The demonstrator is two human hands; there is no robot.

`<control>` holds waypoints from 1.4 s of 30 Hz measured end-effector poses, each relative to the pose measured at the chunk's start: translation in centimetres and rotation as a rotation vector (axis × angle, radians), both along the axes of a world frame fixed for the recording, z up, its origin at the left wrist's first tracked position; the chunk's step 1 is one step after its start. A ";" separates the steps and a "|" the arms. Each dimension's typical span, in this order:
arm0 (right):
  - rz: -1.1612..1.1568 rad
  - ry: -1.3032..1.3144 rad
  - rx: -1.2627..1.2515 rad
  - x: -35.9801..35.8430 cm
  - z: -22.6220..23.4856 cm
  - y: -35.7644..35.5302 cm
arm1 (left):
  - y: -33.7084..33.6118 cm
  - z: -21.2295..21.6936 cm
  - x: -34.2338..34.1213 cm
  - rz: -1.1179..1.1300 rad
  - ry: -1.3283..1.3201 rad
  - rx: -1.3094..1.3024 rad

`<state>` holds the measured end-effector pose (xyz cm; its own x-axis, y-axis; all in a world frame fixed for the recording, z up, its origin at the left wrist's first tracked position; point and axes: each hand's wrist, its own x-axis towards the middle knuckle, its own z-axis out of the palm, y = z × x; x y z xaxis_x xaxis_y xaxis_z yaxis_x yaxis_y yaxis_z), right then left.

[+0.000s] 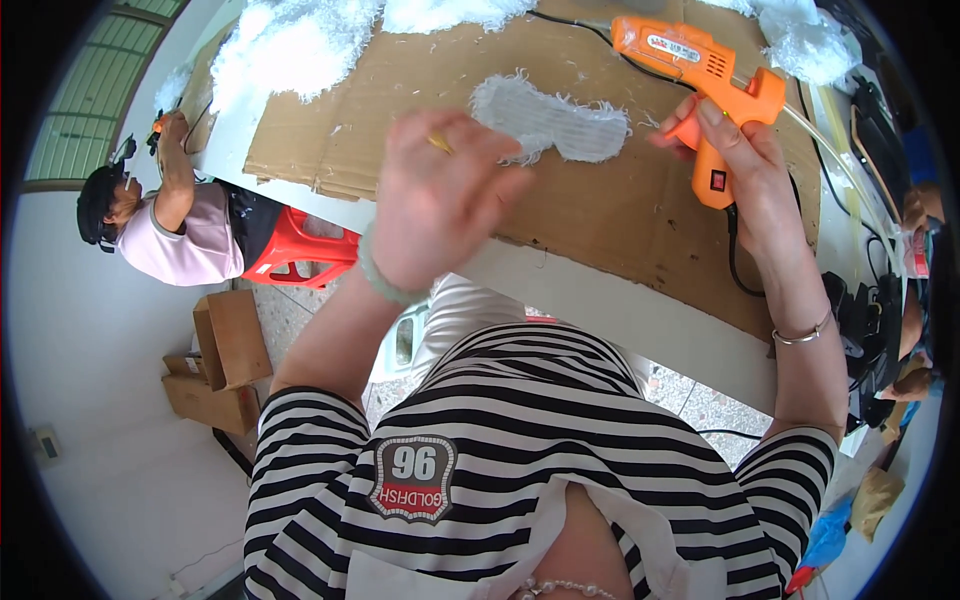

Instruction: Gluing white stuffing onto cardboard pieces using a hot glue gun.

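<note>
While the table [615, 302] spreads widest, its white edge running from about ten o'clock down towards four, much of its top lies under brown cardboard [640, 215]. White fluff [290, 50] is heaped at eleven o'clock, and a co-worker [185, 225] sits beside the table between nine and ten. The left hand [450, 180] hangs between eleven and twelve, its fingers bent and blurred; I cannot tell whether they pinch anything. At two o'clock the right hand [755, 165] is closed round the grip of the orange gun [700, 55], thumb on the near side and fingers by the trigger, with a cord [735, 250] dropping from it towards six. The pad [575, 125], white and frayed all round, lies on the cardboard near one o'clock, between gun and left hand, its lower nine o'clock end partly hidden by those fingers. The step in hand seems to be working on the pad with the gun at the ready; a next move would call for steadying the pad and bringing the gun's tip over it, bare fingers well clear
</note>
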<state>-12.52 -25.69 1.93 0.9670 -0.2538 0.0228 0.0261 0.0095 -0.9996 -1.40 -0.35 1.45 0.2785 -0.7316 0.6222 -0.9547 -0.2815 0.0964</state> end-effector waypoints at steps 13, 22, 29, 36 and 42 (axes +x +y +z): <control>0.104 0.076 -0.167 0.5 -2.0 1.8 | -2.0 -0.3 -1.7 -0.002 0.081 0.258; 0.112 0.101 -0.180 0.4 -2.2 1.8 | 2.5 -0.6 -1.2 0.067 0.151 0.056; 0.091 0.095 -0.206 0.4 -2.0 2.0 | 2.2 -1.7 -1.0 0.123 0.022 0.080; 0.090 0.111 -0.211 0.4 -2.3 2.0 | 0.4 -1.0 -0.6 0.148 0.011 0.208; 0.100 0.097 -0.190 0.4 -2.3 1.8 | -0.6 -1.7 1.6 0.098 0.224 0.127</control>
